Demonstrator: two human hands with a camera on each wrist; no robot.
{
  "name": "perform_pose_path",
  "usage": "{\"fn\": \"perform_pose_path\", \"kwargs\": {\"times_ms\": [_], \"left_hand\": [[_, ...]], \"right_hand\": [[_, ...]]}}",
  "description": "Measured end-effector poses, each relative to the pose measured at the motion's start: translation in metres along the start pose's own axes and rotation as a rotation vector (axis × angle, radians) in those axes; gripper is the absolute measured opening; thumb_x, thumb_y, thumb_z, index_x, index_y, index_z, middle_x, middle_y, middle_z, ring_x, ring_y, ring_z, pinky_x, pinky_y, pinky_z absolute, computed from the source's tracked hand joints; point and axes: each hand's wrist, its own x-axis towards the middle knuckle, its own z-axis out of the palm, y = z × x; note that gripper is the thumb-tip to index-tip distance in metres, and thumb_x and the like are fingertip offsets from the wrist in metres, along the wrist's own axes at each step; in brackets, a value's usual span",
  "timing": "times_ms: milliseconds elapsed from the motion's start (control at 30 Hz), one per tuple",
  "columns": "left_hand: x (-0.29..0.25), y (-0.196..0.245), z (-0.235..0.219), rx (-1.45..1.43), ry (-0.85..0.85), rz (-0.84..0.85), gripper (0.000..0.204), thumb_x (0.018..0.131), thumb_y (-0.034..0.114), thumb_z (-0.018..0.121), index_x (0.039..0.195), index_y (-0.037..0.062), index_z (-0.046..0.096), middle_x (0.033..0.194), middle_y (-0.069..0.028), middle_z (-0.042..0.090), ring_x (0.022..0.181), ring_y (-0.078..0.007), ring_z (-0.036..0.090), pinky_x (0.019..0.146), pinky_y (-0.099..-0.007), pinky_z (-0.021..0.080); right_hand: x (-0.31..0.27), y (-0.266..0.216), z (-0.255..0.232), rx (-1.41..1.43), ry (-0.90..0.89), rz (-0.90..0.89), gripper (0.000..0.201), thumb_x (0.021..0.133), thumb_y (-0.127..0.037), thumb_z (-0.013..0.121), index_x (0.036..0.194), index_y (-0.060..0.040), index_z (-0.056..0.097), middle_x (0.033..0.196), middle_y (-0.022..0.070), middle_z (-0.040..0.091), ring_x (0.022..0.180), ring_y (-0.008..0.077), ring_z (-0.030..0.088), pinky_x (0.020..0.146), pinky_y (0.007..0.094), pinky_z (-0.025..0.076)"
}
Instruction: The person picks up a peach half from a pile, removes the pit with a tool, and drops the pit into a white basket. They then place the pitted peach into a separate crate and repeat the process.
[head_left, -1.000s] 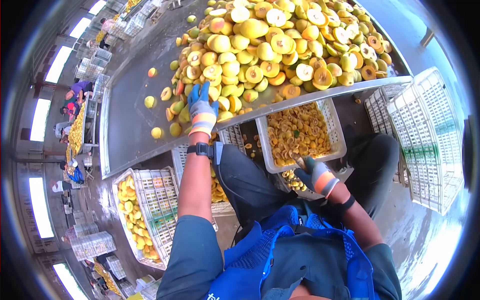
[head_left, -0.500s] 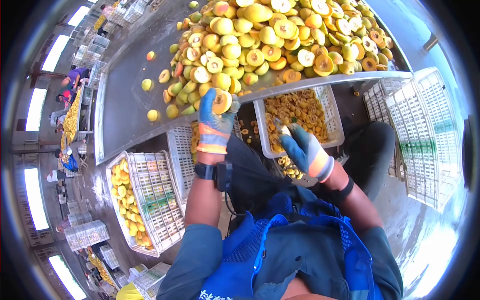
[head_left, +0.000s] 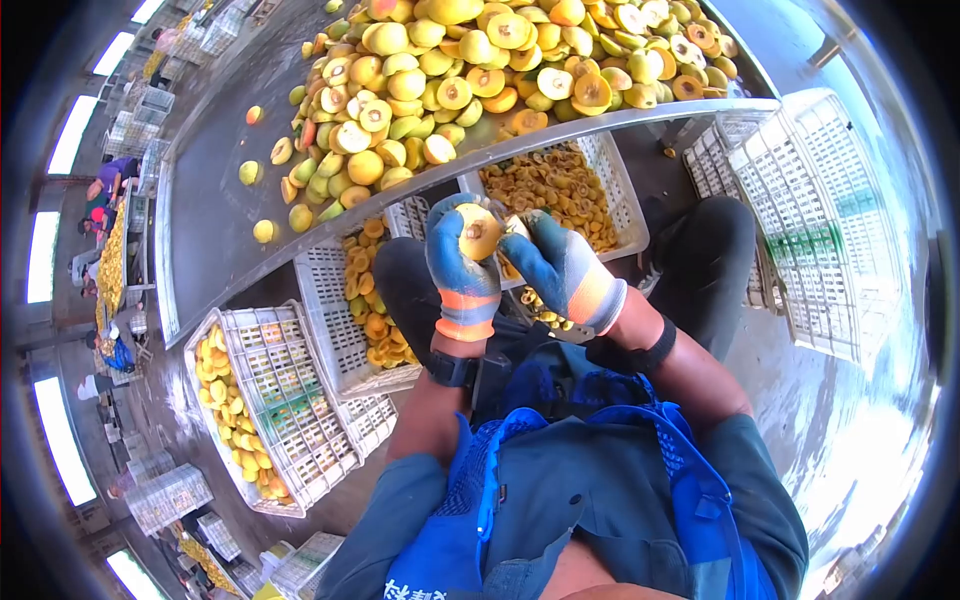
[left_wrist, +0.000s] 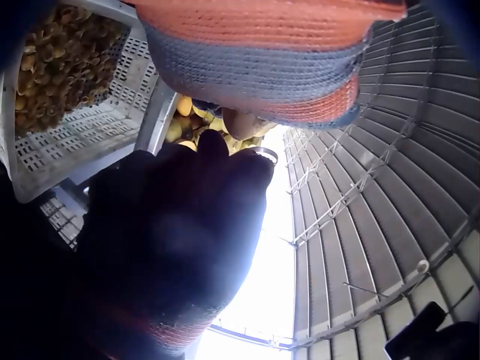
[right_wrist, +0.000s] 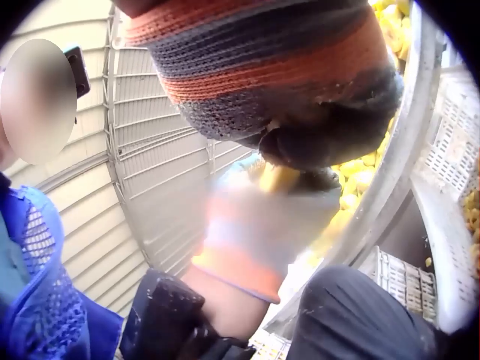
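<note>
Across the far side of the person's knees stretches a metal bench (head_left: 215, 215), its near edge raised in a bright rim, and on it sits a big heap of peach-like yellow fruit (head_left: 420, 85), plenty of them cut in half, with a few strays lying off to the left. To the right stand tall white crates (head_left: 840, 235), slatted and streaked with green. Over on the left, another slatted crate (head_left: 290, 360) holds yellow halves, and beside it a third crate (head_left: 330, 315) carries more of the same. Under the bench's edge rests a white bin (head_left: 625, 190) full of brownish-yellow scraps.

Two gloved hands meet above the lap, between the body and the bench — blue palms, orange and grey cuffs. The left hand (head_left: 460, 255) has its fingers curled round one fruit half (head_left: 480, 232), cut face up, brown at the core. The right hand (head_left: 562, 270), just beside it, has its fingers bent round a small metal tool (head_left: 515, 227) — mostly hidden, so I can't tell whether its tip touches the fruit.
</note>
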Motion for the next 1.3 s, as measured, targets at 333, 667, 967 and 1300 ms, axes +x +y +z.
{"fn": "perform_pose_path", "kwargs": {"times_ms": [333,667,967,1300], "left_hand": [[-0.012,0.027,0.02,-0.679,0.034,-0.584,0.037,0.109,0.025,0.04,0.128,0.0015,0.061,0.121,-0.0102,0.067,0.112,-0.0223,0.065,0.102,-0.0359,0.052],[-0.013,0.033,0.033,-1.088,0.196,-0.795,0.038,0.107,0.034,0.053,0.13,0.0051,0.059,0.117,-0.0093,0.066,0.109,-0.0235,0.065,0.098,-0.0384,0.054],[-0.008,0.035,0.038,-1.037,0.253,-0.716,0.035,0.103,0.036,0.051,0.118,0.0066,0.061,0.107,-0.0136,0.067,0.098,-0.0275,0.065,0.093,-0.0415,0.054],[-0.012,0.028,0.044,-0.838,0.309,-0.725,0.032,0.103,0.036,0.045,0.109,0.0076,0.06,0.096,-0.0108,0.065,0.088,-0.0234,0.065,0.083,-0.0365,0.056]], "right_hand": [[0.0,0.023,-0.003,-0.05,0.105,-0.163,0.033,0.09,-0.019,0.076,0.118,-0.0062,0.066,0.091,0.021,0.073,0.084,0.0399,0.073,0.07,0.0434,0.057],[-0.016,0.021,-0.009,0.072,0.034,-0.227,0.034,0.101,-0.022,0.063,0.127,-0.0001,0.065,0.095,0.0208,0.075,0.09,0.0341,0.077,0.075,0.0383,0.058],[-0.015,0.011,-0.019,-0.15,-0.041,0.016,0.035,0.106,-0.03,0.056,0.12,0.0009,0.063,0.092,0.0291,0.072,0.089,0.0455,0.073,0.074,0.0483,0.057],[-0.012,-0.005,-0.025,-0.18,-0.203,0.043,0.041,0.108,-0.033,0.05,0.133,-0.002,0.06,0.1,0.0296,0.072,0.095,0.0451,0.072,0.084,0.0471,0.057]]}}
